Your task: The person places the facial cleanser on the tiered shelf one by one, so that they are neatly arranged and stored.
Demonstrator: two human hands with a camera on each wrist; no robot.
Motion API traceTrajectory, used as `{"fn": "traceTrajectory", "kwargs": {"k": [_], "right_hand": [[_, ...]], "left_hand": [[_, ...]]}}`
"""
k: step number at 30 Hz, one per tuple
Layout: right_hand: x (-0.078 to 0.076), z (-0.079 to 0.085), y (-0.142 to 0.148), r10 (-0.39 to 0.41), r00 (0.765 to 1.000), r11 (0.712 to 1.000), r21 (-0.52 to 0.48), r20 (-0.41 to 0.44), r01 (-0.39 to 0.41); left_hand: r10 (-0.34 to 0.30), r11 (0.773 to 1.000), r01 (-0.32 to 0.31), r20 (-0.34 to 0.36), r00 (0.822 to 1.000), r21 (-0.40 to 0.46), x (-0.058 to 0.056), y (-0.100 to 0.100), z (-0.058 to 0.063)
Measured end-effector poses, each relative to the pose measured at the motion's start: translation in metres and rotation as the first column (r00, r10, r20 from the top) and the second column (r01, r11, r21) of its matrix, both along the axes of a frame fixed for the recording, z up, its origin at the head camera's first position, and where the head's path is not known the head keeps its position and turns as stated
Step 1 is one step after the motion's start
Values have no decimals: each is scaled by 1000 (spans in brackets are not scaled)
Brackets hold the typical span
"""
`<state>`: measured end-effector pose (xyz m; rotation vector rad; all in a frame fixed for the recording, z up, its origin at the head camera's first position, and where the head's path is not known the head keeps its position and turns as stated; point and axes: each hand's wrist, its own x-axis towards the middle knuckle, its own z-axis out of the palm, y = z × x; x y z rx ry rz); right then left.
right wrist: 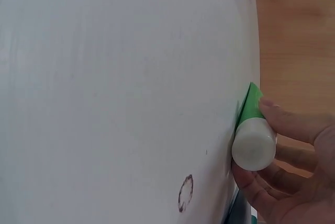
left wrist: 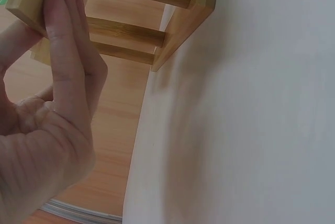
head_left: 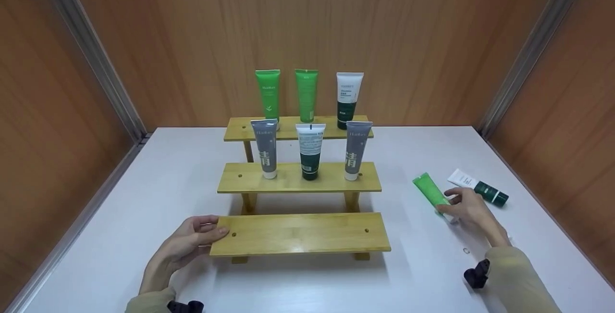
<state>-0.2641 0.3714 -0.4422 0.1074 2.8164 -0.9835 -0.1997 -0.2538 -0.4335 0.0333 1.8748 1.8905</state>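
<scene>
A three-step wooden display stand [head_left: 300,234] stands mid-table. My left hand [head_left: 187,241] pinches the left end of its lowest board, thumb on top and fingers beneath; the left wrist view shows those fingers [left wrist: 65,51] against the board's underside. To the right, my right hand [head_left: 473,209] has its thumb and fingers around the white-capped end of a green squeeze tube [head_left: 429,189] lying on the table. In the right wrist view its white cap [right wrist: 254,144] faces the camera. Just behind that hand lies a white and dark green tube [head_left: 492,193].
On the top board stand two green tubes [head_left: 306,94] and a white and dark green tube [head_left: 348,96]. The middle board bears two grey tubes [head_left: 265,147] around another white and dark green one [head_left: 310,149]. Wooden panels [head_left: 307,29] enclose the white table [head_left: 178,178].
</scene>
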Motion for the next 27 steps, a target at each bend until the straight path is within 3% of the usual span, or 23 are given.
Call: {"fn": "traceTrajectory", "kwargs": {"k": [13, 27], "right_hand": [[0, 0, 0, 20, 999, 999, 37, -35, -19], [1, 2, -3, -29, 998, 999, -25, -47, 28]], "left_hand": [[-13, 1000, 13, -13, 1000, -23, 0, 0, 0], [-12, 1000, 11, -13, 1000, -8, 0, 0, -1]]}}
